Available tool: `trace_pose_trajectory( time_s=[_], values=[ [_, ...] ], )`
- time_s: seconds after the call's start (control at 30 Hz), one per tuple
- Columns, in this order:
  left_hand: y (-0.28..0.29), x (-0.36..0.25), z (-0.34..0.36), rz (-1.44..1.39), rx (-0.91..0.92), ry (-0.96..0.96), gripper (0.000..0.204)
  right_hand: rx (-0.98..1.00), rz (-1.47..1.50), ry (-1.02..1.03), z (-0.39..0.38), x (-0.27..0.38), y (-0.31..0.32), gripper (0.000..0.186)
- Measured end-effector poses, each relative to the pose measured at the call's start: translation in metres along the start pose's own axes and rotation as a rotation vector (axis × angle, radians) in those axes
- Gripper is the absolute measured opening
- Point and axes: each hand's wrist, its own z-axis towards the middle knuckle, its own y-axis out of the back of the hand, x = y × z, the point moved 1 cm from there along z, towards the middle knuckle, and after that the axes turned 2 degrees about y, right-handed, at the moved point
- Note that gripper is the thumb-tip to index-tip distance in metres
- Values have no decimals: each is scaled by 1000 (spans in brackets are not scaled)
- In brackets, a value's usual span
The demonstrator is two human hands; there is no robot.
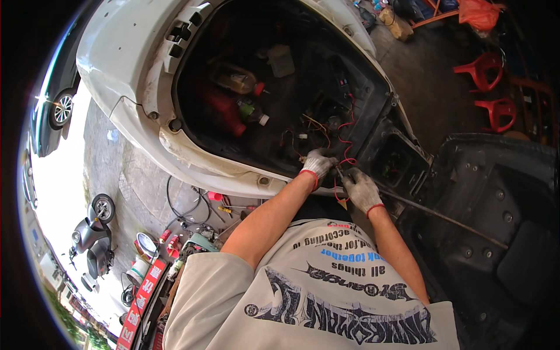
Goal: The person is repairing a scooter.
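Note:
Both my hands wear whitish work gloves with red cuffs and work at the near rim of a scooter's black under-seat compartment. My left hand is closed, fingers bent at a bundle of thin wires; what it pinches is hidden. Close beside it, my right hand is closed on a slim grey piece that points toward the left hand; its kind is unclear. A coiled red wire runs down between the hands. A small white connector sits among the wires.
Bottles, one with yellowish liquid and one with a white cap, lie in the compartment. The tipped-up black seat stands at right, near a thin rod. Tools and a black cable lie on the ground at left. Red chairs stand far right.

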Motion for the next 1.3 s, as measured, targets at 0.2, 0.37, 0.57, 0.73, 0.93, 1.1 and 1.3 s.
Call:
trace_pose_trajectory(
  time_s=[0.2,0.37,0.57,0.73,0.93,1.1,1.3],
  values=[
    [0,0,2,-7,-8,15,34,12,-9,-22,2,-1,-1,32],
    [-2,-2,-1,-45,-15,32,34,20,-6,-37,4,-4,-2,34],
    [-1,-3,-2,0,-16,17,35,42,-29,-40,4,-6,-3,35],
    [2,1,2,44,-17,-20,35,41,-22,-29,4,-6,-4,36],
    [0,1,1,30,-20,-1,35,56,-11,-46,4,-6,-4,36],
    [-1,-3,-2,15,-14,23,35,54,-8,-50,5,-6,-4,36],
    [-2,-4,-3,-25,-7,39,35,25,-7,-58,5,-8,-5,36]
  ],
)
